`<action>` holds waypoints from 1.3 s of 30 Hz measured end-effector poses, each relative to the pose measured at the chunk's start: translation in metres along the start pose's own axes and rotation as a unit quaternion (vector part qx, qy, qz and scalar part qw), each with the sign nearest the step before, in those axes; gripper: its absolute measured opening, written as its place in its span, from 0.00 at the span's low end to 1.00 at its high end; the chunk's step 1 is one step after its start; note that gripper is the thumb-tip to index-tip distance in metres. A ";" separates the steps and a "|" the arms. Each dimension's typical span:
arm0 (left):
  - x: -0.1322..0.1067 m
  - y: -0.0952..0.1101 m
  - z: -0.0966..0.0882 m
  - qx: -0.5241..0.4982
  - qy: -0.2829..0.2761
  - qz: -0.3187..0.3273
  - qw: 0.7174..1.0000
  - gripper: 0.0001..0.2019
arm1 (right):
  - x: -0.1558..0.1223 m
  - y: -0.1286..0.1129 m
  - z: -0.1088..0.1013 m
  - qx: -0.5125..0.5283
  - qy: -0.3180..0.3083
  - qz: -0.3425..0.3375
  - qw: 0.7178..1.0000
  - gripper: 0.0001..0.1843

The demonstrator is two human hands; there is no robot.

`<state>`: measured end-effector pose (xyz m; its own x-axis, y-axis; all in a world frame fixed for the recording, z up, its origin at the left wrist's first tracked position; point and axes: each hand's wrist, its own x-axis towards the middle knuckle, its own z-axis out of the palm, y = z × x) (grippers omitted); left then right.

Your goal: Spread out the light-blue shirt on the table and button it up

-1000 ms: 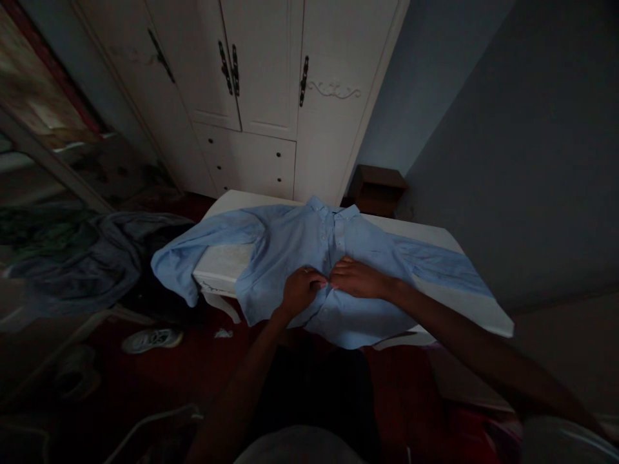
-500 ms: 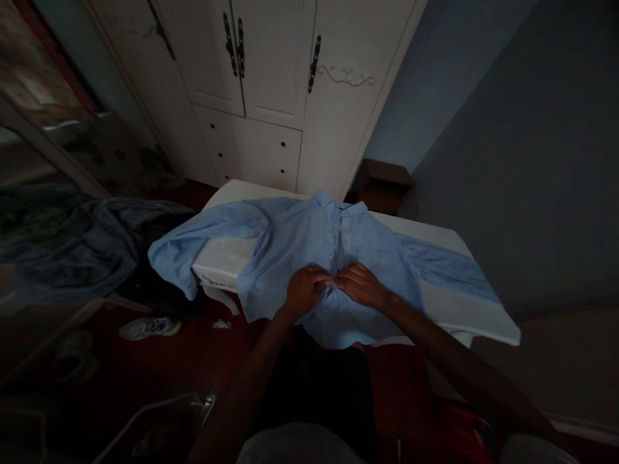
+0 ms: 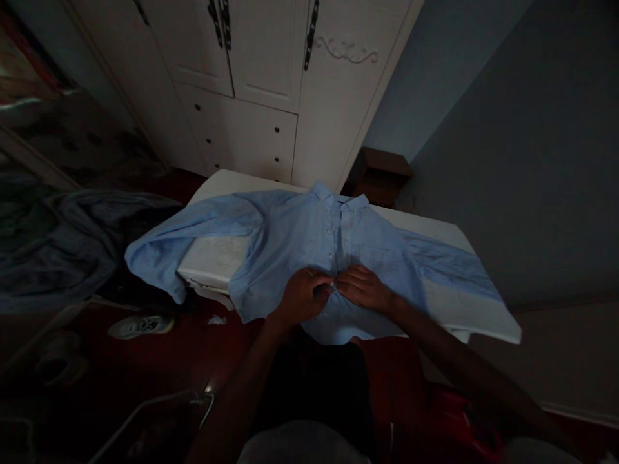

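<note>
A light blue button-up shirt (image 3: 280, 251) lies spread front side up, its collar at the far edge and its sleeves out to both sides. Its front is parted near the collar, with small buttons showing along one edge. My left hand (image 3: 305, 294) pinches the front edge at the middle of the shirt, thumb and forefinger close together. Right beside it, my right hand (image 3: 363, 288) is closed on the opposite edge, fingertips nearly touching those of the left. Whatever button lies between the fingertips is too small to make out.
The shirt rests on a white table (image 3: 483, 316). A white wardrobe (image 3: 251, 138) stands behind it, with a small brown cabinet (image 3: 387, 161) alongside. At the left are heaped dark clothes (image 3: 72, 245) and a shoe (image 3: 140, 327) on the red floor (image 3: 193, 361).
The camera view has shifted slightly. My left hand's thumb and forefinger have arched a little, leaving a small gap between them. Both hands stay at the same spot on the shirt front.
</note>
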<state>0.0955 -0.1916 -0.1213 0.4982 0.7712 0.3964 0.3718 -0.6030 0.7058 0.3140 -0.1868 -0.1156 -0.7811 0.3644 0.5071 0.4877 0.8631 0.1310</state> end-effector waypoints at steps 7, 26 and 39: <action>-0.006 0.007 0.008 0.050 0.005 -0.034 0.998 0.27 | 0.007 -0.002 -0.006 0.044 -0.009 0.020 0.999 0.09; -0.014 0.023 0.042 0.110 0.170 -0.107 0.973 0.11 | 0.005 -0.002 -0.006 0.118 -0.013 0.081 0.990 0.14; -0.013 0.024 0.039 0.120 0.163 -0.120 0.972 0.07 | -0.002 0.006 0.006 0.166 -0.018 0.074 0.983 0.14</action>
<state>0.1284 -0.2240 -0.1329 0.1149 0.8960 0.4290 0.6388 -0.3974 0.6588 0.3161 -0.1804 -0.1204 -0.7277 0.5012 0.4682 0.4473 0.8643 -0.2301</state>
